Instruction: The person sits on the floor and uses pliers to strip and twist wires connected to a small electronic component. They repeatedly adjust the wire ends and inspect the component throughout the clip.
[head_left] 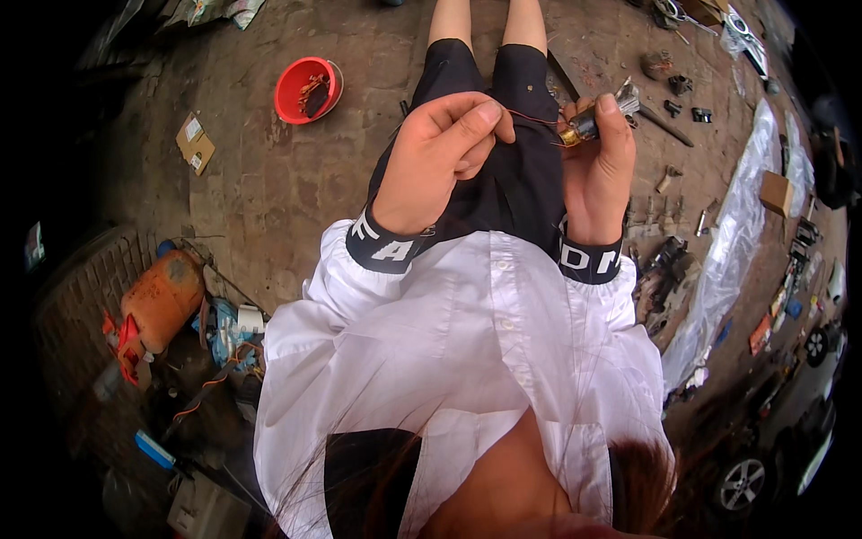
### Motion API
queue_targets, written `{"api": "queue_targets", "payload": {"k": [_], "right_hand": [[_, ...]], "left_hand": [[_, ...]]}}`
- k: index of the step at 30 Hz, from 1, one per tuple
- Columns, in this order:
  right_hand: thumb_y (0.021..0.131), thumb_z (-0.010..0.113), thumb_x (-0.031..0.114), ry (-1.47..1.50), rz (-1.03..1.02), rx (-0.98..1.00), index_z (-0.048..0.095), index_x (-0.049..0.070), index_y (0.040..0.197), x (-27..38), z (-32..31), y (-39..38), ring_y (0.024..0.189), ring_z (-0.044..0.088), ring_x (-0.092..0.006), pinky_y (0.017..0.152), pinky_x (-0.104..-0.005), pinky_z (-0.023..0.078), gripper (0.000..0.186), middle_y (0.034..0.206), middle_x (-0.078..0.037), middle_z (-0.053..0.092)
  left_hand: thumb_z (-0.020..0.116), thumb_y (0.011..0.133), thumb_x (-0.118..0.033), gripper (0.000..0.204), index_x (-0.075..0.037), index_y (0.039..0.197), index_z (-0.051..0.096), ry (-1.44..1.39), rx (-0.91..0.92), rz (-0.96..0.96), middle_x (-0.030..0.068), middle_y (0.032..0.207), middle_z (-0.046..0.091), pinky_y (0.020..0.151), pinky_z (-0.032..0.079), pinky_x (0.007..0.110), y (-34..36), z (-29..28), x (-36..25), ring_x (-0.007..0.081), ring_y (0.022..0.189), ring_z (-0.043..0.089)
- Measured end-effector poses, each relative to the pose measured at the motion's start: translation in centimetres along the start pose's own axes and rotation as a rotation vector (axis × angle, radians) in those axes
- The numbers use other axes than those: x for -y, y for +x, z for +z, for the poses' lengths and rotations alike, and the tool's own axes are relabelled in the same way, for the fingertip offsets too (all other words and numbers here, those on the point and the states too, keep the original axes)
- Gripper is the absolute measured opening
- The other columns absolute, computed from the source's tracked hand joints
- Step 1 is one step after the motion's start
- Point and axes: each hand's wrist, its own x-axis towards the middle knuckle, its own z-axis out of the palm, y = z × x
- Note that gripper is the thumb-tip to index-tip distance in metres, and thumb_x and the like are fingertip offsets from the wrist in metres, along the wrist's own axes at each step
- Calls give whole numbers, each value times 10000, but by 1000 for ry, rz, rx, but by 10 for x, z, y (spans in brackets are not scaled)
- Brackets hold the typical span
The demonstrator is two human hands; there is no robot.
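Over my dark shorts, my left hand [440,157] is closed, thumb against forefinger, pinching a thin red wire [530,118]. The wire runs across to a small cylindrical part [585,124] with a copper-gold end, a dark body and a pale metallic top, which looks like a small motor. My right hand [597,171] grips this part with thumb and fingers, holding it tilted at the right of my lap. The fine ends of the wire are too small to make out.
A red bucket [287,81] with scraps and a cardboard piece [197,153] lie at left. An orange gas cylinder [162,301] is lower left. At right are plastic sheeting [727,260], a brown box [777,193], scattered metal parts [678,85] and a wheel [743,485].
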Motion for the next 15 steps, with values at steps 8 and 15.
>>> {"api": "queue_targets", "payload": {"k": [8, 15], "right_hand": [[938, 573, 383, 593, 398, 304, 550, 24, 940, -4, -4, 1, 743, 469, -131, 566, -221, 395, 360, 823, -42, 527], [939, 563, 410, 703, 493, 301, 542, 8, 980, -2, -7, 3, 709, 443, -104, 532, -188, 384, 405, 835, -42, 525]], "left_hand": [[480, 990, -199, 258, 21, 888, 570, -163, 160, -11, -60, 570, 351, 451, 200, 207, 0, 1, -1, 23, 486, 257], [575, 930, -150, 208, 52, 973, 597, 29, 287, 71, 61, 858, 586, 536, 362, 206, -9, 7, -10, 64, 561, 429]]}}
